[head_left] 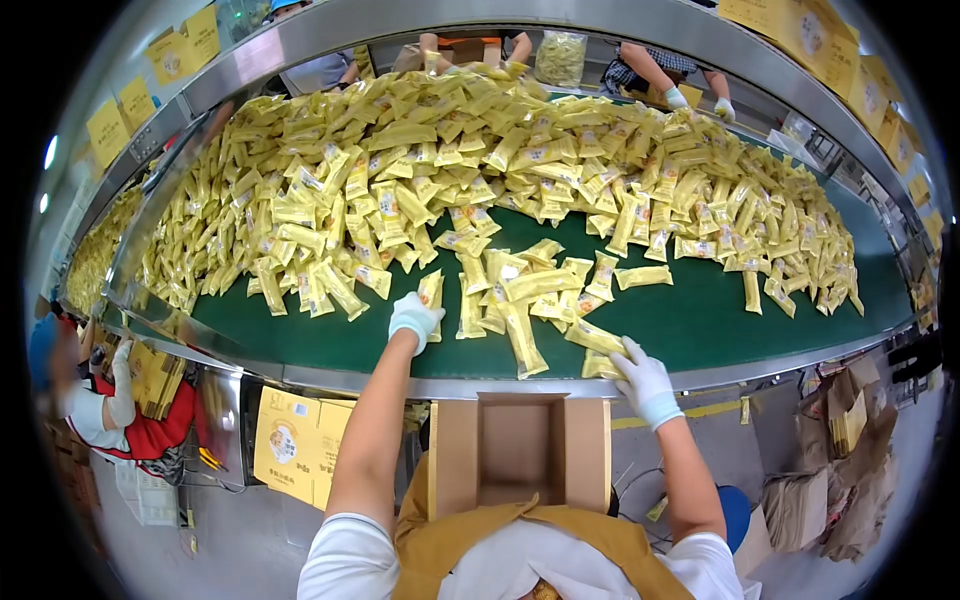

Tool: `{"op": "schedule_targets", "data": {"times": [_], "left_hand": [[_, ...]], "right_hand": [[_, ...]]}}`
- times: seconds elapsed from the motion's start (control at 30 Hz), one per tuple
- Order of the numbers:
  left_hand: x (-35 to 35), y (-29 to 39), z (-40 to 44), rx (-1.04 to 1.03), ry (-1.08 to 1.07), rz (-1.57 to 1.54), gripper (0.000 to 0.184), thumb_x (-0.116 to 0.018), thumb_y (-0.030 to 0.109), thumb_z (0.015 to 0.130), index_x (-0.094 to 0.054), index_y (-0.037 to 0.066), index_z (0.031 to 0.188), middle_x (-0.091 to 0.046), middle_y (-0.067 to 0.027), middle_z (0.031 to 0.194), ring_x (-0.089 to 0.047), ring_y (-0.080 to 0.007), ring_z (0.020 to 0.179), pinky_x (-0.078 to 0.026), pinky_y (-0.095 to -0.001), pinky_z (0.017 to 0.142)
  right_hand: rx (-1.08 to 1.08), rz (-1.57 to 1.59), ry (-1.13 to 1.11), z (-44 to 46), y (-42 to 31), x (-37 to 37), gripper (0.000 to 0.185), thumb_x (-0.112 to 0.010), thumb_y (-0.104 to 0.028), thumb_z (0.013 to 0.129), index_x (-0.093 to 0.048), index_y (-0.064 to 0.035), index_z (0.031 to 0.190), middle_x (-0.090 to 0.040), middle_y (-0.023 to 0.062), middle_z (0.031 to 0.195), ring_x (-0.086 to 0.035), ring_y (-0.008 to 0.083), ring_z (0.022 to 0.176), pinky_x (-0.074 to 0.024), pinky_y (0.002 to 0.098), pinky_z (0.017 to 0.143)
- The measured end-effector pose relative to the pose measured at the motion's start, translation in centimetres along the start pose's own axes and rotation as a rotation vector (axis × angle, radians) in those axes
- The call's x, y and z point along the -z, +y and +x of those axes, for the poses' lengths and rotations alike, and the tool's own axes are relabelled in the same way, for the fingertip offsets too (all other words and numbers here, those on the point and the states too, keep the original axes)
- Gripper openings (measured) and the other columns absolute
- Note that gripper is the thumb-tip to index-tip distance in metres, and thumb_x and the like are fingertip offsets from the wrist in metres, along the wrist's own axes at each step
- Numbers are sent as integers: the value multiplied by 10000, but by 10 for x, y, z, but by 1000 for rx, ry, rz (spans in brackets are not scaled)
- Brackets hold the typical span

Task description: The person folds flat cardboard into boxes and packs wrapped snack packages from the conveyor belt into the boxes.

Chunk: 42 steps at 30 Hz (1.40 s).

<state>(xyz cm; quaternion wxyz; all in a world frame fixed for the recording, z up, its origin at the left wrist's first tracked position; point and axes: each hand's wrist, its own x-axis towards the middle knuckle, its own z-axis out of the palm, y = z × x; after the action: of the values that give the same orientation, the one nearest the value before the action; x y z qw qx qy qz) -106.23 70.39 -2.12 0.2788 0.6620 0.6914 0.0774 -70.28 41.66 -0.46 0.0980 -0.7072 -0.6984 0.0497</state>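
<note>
Small yellow wrapped snack packets [520,140] lie in a large heap across the green conveyor belt [700,320]. A loose cluster of packets [540,283] sits on the belt between my hands. My left hand [416,321], in a white glove, is closed on a yellow packet [431,289] that stands up above its fingers. To the right, my gloved right hand [646,380] pinches the end of another packet [596,337], with one more packet [599,365] beside its thumb. Against my body, below the belt's edge, an open cardboard box [522,450] faces up.
A metal rim [330,382] borders the belt. Flat yellow cartons [285,440] stand at my left, near a co-worker in red [165,430]. Other workers' gloved hands [700,103] reach in across the belt. Brown cardboard [840,470] is stacked at right.
</note>
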Motion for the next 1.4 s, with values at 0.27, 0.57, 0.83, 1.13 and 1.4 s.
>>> {"op": "schedule_targets", "data": {"times": [0.27, 0.57, 0.83, 1.13, 1.4], "left_hand": [[14, 41, -40, -161, 131, -154, 586, -821, 391, 738, -631, 12, 1144, -710, -224, 1100, -685, -373, 1056, -545, -431, 919], [-7, 81, -33, -106, -6, 203, 644, -817, 336, 740, -513, 99, 1256, -666, -199, 1197, -669, -381, 1095, -547, -453, 933], [27, 10, -49, -95, 54, 361, 570, -716, 221, 838, -498, 156, 1361, -694, -175, 1133, -691, -380, 1030, -559, -464, 873], [24, 33, -55, -57, 44, 420, 344, -665, 152, 877, -549, 120, 1199, -705, -168, 1135, -705, -343, 1045, -566, -452, 861], [21, -19, -54, -539, 288, 614, 371, -601, 184, 924, -548, 135, 1288, -692, -78, 1111, -667, -273, 1065, -510, -449, 945]], "right_hand": [[13, 253, 107, 9, -22, 84, 593, -732, -54, 775, -567, -57, 1344, -630, 186, 1173, -603, 379, 1008, -497, 447, 910], [-238, -18, 5, 59, -9, -14, 529, -820, -208, 767, -592, -69, 1224, -611, 152, 1113, -605, 367, 1049, -512, 445, 902], [-233, 446, -43, 64, -42, 31, 457, -803, -309, 777, -643, -27, 1100, -661, 193, 1034, -634, 388, 1000, -515, 454, 901], [-192, 151, -268, 152, -140, -4, 590, -811, -392, 758, -562, -34, 1155, -711, 209, 1020, -702, 368, 964, -551, 443, 854], [145, -297, -56, 120, -62, -17, 381, -699, -244, 822, -600, -106, 1163, -702, 110, 895, -698, 329, 901, -541, 437, 792]]}}
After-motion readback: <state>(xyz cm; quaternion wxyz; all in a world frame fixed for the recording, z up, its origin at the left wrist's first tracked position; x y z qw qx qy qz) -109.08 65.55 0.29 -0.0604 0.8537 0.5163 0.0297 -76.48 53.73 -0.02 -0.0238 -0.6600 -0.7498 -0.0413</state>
